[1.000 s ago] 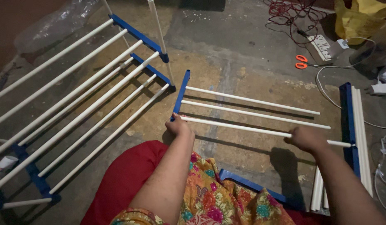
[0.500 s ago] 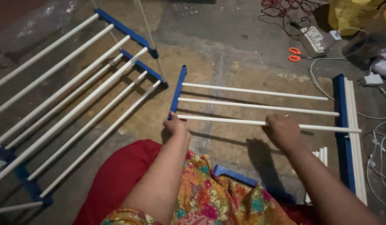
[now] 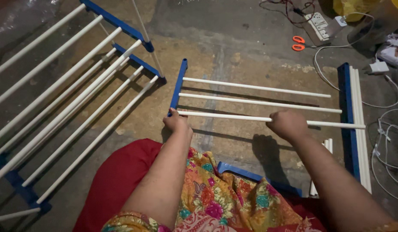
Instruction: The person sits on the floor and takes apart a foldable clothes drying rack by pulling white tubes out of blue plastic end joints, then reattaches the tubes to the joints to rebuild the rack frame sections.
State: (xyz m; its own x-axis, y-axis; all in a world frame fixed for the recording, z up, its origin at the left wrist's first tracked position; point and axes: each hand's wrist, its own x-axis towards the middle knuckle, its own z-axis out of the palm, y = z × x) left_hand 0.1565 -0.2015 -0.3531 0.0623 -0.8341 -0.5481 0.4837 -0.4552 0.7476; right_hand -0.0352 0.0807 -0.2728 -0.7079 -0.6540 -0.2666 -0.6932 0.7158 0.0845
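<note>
White rod (image 3: 233,117), level above floor, left end in blue bar (image 3: 178,86), two rods beyond

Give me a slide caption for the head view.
Left hand steadies blue bar; right hand grips nearest white rod.

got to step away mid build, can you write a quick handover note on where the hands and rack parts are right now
Left hand: at the near end of the blue side bar, by the socket of the nearest white rod.
Right hand: closed around that same rod, partway along it.
Done: three white rods sit in the blue side bar and lie across the floor; the two farther ones are untouched.
Left: the rods' right ends are free, not in the second blue bar lying at the right.
Nearby: assembled rack section at left, another blue bar by the lap, orange scissors beyond.
</note>
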